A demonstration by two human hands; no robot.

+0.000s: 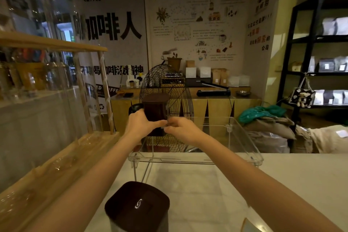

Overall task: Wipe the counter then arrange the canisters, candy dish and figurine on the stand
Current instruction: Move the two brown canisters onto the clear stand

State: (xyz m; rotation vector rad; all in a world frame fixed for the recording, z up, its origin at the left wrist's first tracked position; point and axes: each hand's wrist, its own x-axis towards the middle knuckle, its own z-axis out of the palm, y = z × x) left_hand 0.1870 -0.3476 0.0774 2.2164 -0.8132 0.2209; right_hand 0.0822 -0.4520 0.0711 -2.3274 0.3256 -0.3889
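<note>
1. Arranging is the step you look to be on: the counter point(282, 184) shows bare and pale, and your hands are up at the clear stand point(244, 156).
2. Your left hand point(140, 122) is closed around the side of a dark canister point(155, 111) at the stand's left end, thumb stretched across its front. Whether its base already rests on the top shelf, you cannot tell from here.
3. Your right hand point(181, 128) has its fingers curled and pinched just beside the canister's lower right corner, touching or nearly so; what it grips is not clear.
4. A second canister point(137, 207) stands on the counter close to you, well apart from the stand.
5. Next, settle the first canister flat, let go, then reach back for the second.
6. Mind the edges: the wooden rack point(56, 156) crowds your left, while the shelf runs open to the right, with room there for more. The transparent rim is hard to see.
</note>
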